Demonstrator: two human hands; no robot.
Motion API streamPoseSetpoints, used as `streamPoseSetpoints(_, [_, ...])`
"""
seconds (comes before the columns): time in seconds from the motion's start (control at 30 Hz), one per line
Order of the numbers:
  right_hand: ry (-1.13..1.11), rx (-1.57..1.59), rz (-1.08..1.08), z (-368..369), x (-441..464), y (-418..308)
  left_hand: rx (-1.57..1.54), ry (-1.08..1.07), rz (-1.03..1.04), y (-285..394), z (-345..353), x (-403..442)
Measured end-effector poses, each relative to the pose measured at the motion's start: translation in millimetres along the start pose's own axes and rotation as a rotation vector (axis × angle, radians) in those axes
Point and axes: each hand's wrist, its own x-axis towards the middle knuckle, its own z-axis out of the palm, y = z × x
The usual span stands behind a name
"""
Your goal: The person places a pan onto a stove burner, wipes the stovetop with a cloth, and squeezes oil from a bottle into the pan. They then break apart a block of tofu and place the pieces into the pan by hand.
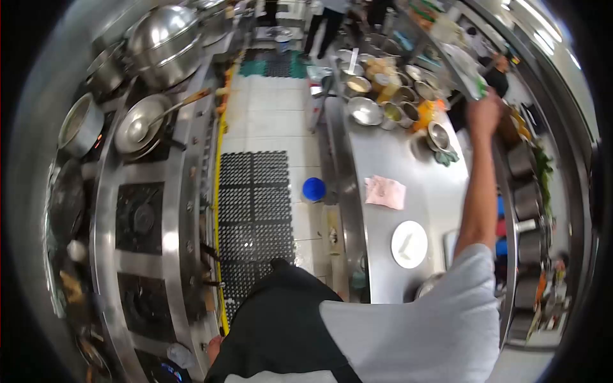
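My right hand (483,113) is raised at the upper right, at a shelf above the steel counter (389,153). Its fingers are closed at the end of a clear plastic bag (465,69) with some green on it; the bag lies along the shelf edge. My left hand (215,348) hangs low by the stove's front edge, mostly hidden by the dark apron, and its fingers cannot be made out. On the counter below my right arm are a white plate (409,244) with a pale piece on it and a folded pink cloth (385,192).
Stove burners (139,218) with pans and a large steel pot (163,48) line the left. Bowls (365,111) crowd the counter's far end. A blue container (313,189) stands on the aisle floor beside a black mat (255,210). People stand ahead and beyond the counter.
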Motion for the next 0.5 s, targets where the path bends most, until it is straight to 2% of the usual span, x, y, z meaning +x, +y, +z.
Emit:
streamPoseSetpoints(0.03, [-0.195, -0.213, -0.001, 28.4, 20.0, 32.1, 0.009, -0.02, -0.007, 7.0, 2.9, -13.4])
streamPoseSetpoints(0.07, [-0.098, -0.162, 0.162, 4.0, 24.2, 15.9, 0.003, -0.033, -0.005, 13.1, 7.1, -25.4])
streamPoseSetpoints(0.1, [0.004, -0.302, -0.01, 64.8, 34.5, 79.6, -0.01, -0.045, 0.002, 18.6, 10.4, -38.2])
streamPoseSetpoints(0.23, [-0.644, -0.499, -0.043, 61.9, 38.5, 81.4, -0.036, -0.13, 0.12, 36.9, 25.0, -62.3])
streamPoseSetpoints(0.27, [-0.774, -0.553, -0.09, 54.8, 37.1, 80.0, 0.187, -0.055, 0.251, 38.2, 24.0, -62.0])
streamPoseSetpoints(0.3, [-0.77, -0.538, -0.136, 72.7, 41.1, 91.1, 0.414, 0.051, 0.367, 39.4, 23.4, -61.6])
streamPoseSetpoints(0.33, [-0.737, -0.484, -0.173, 85.4, 37.9, 90.6, -0.008, 0.023, 0.145, 34.7, 25.8, -56.7])
streamPoseSetpoints(0.43, [-0.681, -0.299, -0.251, 124.0, 38.6, 74.8, -0.063, 0.104, 0.092, 51.0, 40.0, -79.3])
streamPoseSetpoints(0.5, [-0.681, -0.115, -0.321, 157.1, 35.9, 60.0, -0.019, 0.065, 0.097, 64.0, 44.7, -103.3])
